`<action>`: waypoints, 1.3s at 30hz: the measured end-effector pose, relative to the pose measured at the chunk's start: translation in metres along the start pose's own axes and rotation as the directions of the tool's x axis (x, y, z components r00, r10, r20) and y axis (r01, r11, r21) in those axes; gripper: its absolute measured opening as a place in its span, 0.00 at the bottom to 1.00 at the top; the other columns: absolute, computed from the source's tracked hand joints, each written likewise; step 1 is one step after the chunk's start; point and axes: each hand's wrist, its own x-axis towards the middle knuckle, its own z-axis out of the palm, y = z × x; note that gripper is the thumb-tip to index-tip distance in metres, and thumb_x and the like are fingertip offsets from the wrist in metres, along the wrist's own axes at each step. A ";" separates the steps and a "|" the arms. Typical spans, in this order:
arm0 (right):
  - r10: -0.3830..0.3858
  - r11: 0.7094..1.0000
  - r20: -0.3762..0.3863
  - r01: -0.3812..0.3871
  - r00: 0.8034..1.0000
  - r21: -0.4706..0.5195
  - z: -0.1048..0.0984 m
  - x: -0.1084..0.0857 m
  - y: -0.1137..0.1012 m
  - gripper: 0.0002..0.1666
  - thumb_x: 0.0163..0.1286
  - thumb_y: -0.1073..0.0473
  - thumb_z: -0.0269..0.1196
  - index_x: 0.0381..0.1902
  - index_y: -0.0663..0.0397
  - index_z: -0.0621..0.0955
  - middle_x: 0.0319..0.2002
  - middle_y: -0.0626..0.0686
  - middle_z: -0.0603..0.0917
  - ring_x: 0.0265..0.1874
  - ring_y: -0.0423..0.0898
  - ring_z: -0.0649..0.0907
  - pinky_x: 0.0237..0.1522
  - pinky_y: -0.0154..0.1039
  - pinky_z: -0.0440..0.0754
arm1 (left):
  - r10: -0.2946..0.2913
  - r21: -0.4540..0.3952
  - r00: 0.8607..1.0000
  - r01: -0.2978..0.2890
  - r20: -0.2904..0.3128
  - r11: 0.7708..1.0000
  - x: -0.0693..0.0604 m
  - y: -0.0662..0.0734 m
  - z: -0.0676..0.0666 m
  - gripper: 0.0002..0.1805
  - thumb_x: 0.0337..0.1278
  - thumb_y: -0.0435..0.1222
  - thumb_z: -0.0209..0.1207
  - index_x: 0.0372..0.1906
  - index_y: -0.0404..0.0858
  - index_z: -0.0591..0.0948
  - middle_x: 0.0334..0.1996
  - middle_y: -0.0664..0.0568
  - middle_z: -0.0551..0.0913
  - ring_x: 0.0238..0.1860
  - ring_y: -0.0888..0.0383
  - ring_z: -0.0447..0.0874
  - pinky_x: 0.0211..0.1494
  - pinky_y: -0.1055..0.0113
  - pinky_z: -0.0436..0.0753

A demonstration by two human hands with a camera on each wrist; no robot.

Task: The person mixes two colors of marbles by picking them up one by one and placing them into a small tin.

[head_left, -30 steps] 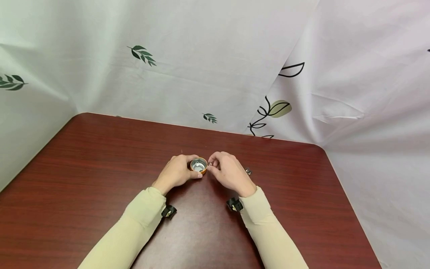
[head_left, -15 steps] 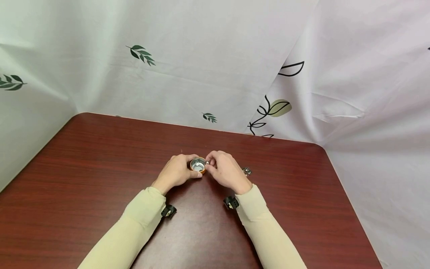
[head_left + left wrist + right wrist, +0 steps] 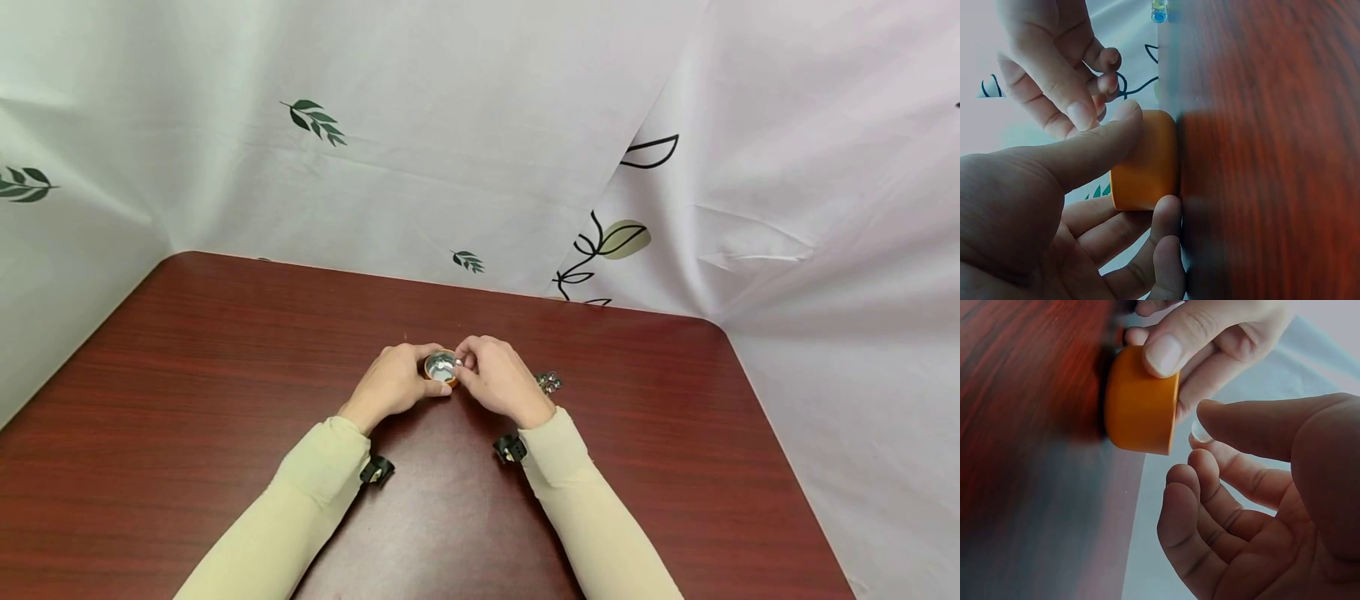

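Bringing a clear marble [image 3: 1200, 432] to the cup seems the step in hand: the right hand [image 3: 500, 375] pinches it between thumb and forefinger just above the rim, while the left hand [image 3: 390, 382] grips the orange cup [image 3: 1140, 406], which stands upright on the table [image 3: 225, 375]. The next move likely calls for a slight shift inward over the opening and a parting of the fingertips, with the left hand steadying the cup. A cluster of marbles [image 3: 551, 382] lies beside the right hand, probably for later trips.
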 end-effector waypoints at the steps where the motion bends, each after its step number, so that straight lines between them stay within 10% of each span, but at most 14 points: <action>1: 0.000 1.000 -0.001 0.000 1.000 -0.002 0.000 0.000 0.000 0.04 0.69 0.61 0.66 0.40 0.53 0.83 0.30 0.46 0.78 0.30 0.41 0.76 0.34 0.35 0.76 | -0.002 -0.001 1.000 0.002 0.000 1.000 0.000 0.000 0.000 0.30 0.49 0.43 0.76 0.60 0.46 0.83 0.44 0.53 0.88 0.46 0.51 0.83 0.51 0.54 0.79; 39: 0.055 0.998 0.036 -0.055 0.998 0.008 0.006 0.004 0.005 0.04 0.70 0.59 0.66 0.41 0.52 0.84 0.29 0.46 0.78 0.28 0.41 0.76 0.33 0.36 0.75 | -0.026 0.007 1.000 0.026 0.009 1.000 0.001 0.001 0.000 0.31 0.50 0.45 0.75 0.62 0.48 0.82 0.46 0.52 0.87 0.50 0.46 0.81 0.52 0.53 0.78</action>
